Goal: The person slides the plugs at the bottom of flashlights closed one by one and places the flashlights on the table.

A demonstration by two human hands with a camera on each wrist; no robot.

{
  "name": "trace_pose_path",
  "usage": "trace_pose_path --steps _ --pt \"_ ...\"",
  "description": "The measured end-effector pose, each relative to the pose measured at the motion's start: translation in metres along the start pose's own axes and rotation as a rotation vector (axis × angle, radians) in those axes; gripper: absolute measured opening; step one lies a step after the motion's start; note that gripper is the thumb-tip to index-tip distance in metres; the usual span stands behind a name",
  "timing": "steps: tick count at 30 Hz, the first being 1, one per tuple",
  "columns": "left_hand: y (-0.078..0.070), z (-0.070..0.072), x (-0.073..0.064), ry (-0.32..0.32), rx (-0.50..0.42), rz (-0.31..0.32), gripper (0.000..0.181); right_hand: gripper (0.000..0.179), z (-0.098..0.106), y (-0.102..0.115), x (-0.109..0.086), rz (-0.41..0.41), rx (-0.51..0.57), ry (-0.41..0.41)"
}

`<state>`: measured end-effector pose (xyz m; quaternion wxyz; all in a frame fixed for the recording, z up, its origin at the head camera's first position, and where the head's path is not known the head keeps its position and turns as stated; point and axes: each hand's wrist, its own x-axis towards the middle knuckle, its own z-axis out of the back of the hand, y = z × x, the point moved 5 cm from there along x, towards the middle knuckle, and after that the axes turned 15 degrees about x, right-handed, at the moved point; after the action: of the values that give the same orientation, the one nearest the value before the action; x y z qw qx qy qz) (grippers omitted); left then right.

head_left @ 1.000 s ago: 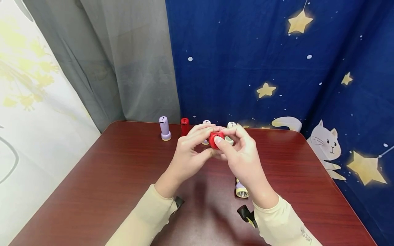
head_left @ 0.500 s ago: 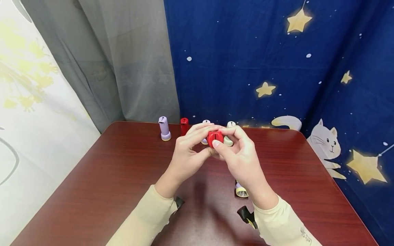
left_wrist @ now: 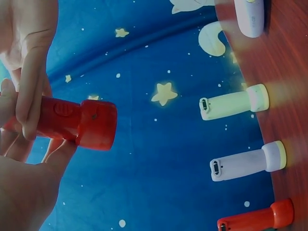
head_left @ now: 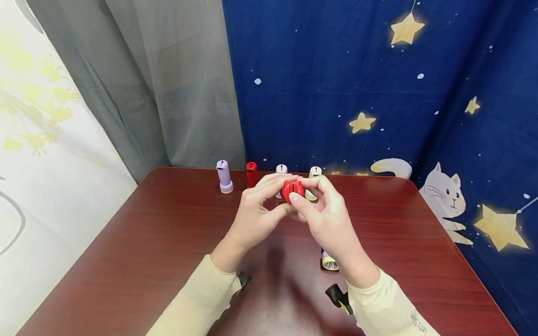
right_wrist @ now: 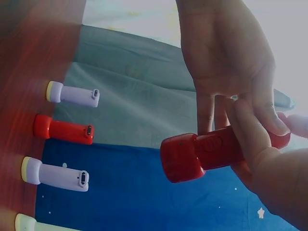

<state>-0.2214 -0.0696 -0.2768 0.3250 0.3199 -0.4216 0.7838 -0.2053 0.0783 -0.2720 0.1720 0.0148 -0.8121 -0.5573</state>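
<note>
A red flashlight (head_left: 293, 189) is held between both hands above the table, its wider head pointing down in the wrist views. My left hand (head_left: 256, 212) grips its body, fingers curved around the far side. With thumb and fingers, my right hand (head_left: 329, 212) pinches the tail end, the thumb lying at the lower edge of the slotted cap. In the right wrist view the flashlight's head (right_wrist: 180, 158) and a ribbed oval switch (right_wrist: 211, 144) show. Behind the hands stand a purple flashlight (head_left: 224, 177), another red flashlight (head_left: 251, 175), a pale purple one (left_wrist: 240, 166) and a pale green one (left_wrist: 233, 105).
On the dark red table (head_left: 159, 242), a purple flashlight with a yellow-rimmed lens (head_left: 330, 262) lies by the right wrist, partly hidden by it. Grey and blue star-patterned curtains (head_left: 319, 84) hang behind the table's far edge.
The right thumb has slid down off the middle of the flashlight's tail cap, so its dark slot shows. Both hands and the flashlight have shifted slightly left.
</note>
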Motion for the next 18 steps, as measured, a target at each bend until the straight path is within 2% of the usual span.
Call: trace_pose_path --steps 6,18 --pt "0.0040 -0.0027 -0.0013 0.030 -0.012 0.022 0.046 0.035 0.0028 -0.0044 0.0013 -0.029 -0.018 -0.012" --pt "0.0057 -0.0032 -0.0018 0.034 -0.013 0.034 0.046 0.034 0.0033 -0.0064 0.0022 -0.044 -0.012 -0.015"
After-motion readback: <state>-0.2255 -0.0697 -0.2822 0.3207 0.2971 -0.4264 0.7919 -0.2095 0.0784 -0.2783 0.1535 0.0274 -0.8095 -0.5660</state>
